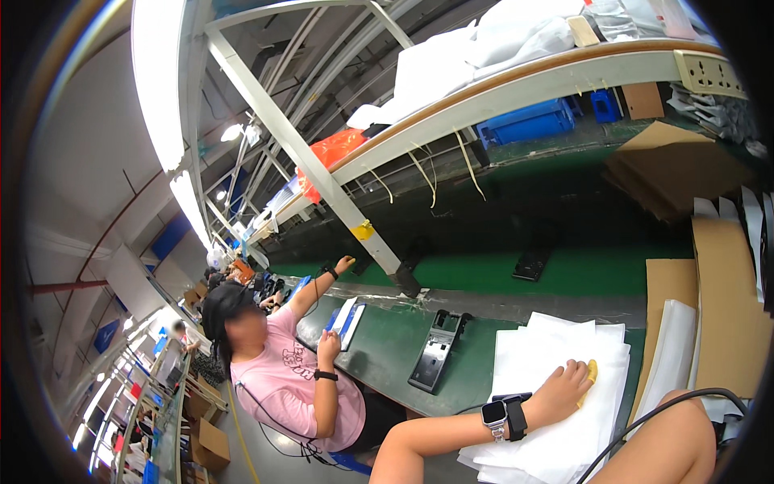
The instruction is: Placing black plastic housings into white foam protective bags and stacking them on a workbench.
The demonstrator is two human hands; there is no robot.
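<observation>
My left hand lies on a stack of white sheets on the green bench, fingers spread out over the top sheet and yellow covers at the fingertips. A watch and a black band are on that wrist. At the lower right my right arm comes in bent; its hand does not show. Left of the stack, a black plastic housing with cut-outs lies on the bench, apart from my hands.
A co-worker in pink sits at my left, one hand reaching toward the dark green conveyor belt. On the belt lies a black part. Cardboard stands at the right, a cable beside it. A metal post rises ahead.
</observation>
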